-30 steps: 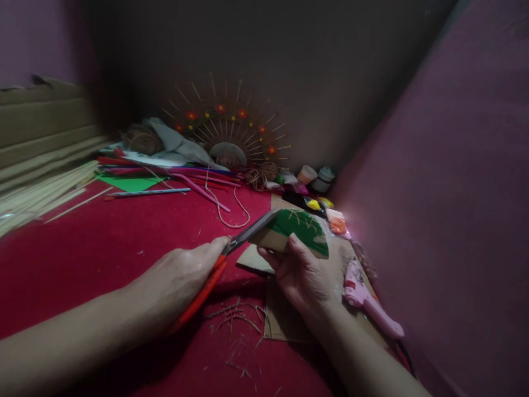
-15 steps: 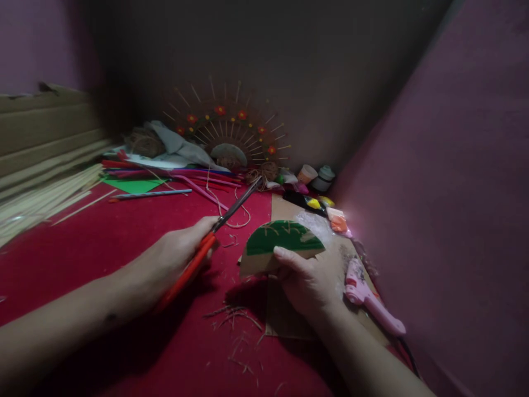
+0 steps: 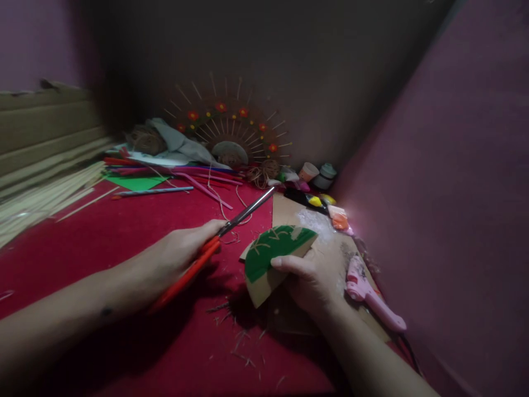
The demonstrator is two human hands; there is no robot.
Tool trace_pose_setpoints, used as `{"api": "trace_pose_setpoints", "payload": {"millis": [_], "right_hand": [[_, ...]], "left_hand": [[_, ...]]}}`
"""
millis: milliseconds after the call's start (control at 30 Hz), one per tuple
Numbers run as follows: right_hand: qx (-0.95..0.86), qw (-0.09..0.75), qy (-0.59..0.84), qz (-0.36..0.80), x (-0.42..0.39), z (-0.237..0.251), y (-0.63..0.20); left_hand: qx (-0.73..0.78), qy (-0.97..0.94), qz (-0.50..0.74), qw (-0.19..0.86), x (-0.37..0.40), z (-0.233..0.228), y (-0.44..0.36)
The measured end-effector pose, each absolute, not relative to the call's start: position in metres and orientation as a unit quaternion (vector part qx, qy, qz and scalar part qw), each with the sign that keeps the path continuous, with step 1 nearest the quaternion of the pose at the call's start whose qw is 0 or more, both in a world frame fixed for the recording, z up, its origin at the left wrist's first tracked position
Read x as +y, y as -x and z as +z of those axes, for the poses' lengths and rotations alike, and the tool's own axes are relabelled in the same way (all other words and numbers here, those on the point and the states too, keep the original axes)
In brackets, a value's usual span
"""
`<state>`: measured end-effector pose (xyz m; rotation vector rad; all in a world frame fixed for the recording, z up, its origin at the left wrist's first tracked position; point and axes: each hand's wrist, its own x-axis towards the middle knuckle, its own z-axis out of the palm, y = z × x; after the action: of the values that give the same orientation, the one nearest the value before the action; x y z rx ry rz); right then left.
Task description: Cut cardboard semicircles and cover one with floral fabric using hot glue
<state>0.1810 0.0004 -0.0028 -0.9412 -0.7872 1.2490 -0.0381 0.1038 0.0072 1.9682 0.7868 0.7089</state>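
My left hand point(image 3: 188, 251) is closed round the orange handles of a pair of scissors point(image 3: 248, 211). The blades look shut and point up and away to the right. In my right hand point(image 3: 312, 278) is a half-round piece of cardboard point(image 3: 278, 248), green on its upper part and bare brown along the straight edge. My right thumb presses on its face, while the other fingers are hidden behind it. The piece is tilted, its left corner down, and stands apart from the blades. Below it, twine scraps point(image 3: 243, 353) lie on the red cloth point(image 3: 136, 237).
On the right, a pink glue gun point(image 3: 372, 295) lies on a cardboard sheet point(image 3: 285, 207). Thin sticks point(image 3: 53, 193) and pipe cleaners point(image 3: 198, 176) spread at the left and back. A flowered half-round decoration point(image 3: 229, 124) leans on the wall, beside a paint bottle point(image 3: 325, 175).
The cardboard half-round has turned in my right hand, its left end dropping toward me. The scissors in my left hand have shifted slightly right and down.
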Motion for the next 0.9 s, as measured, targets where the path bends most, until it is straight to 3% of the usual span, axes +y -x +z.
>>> {"api": "trace_pose_setpoints", "payload": {"millis": [200, 433, 600, 733, 833, 900], "right_hand": [[-0.358, 0.628, 0.412, 0.555, 0.0, -0.002, -0.182], [-0.389, 0.604, 0.408, 0.564, 0.002, 0.003, -0.172], [-0.383, 0.562, 0.389, 0.621, 0.002, -0.002, -0.168], [-0.408, 0.496, 0.41, 0.647, -0.001, 0.003, -0.166], [-0.479, 0.425, 0.45, 0.623, -0.001, 0.012, -0.178], [-0.565, 0.432, 0.505, 0.489, 0.0, 0.018, -0.193]], "left_hand": [[0.297, -0.871, 0.279, 0.276, 0.113, 0.01, 0.041], [0.292, -0.7, 0.206, 0.618, 0.098, 0.019, 0.034], [0.289, -0.687, 0.226, 0.628, 0.087, 0.025, 0.025], [0.231, -0.654, 0.175, 0.699, 0.09, 0.021, 0.026], [0.288, -0.722, 0.225, 0.588, 0.102, 0.025, 0.033], [0.346, -0.75, 0.283, 0.488, 0.116, 0.032, 0.041]]}}
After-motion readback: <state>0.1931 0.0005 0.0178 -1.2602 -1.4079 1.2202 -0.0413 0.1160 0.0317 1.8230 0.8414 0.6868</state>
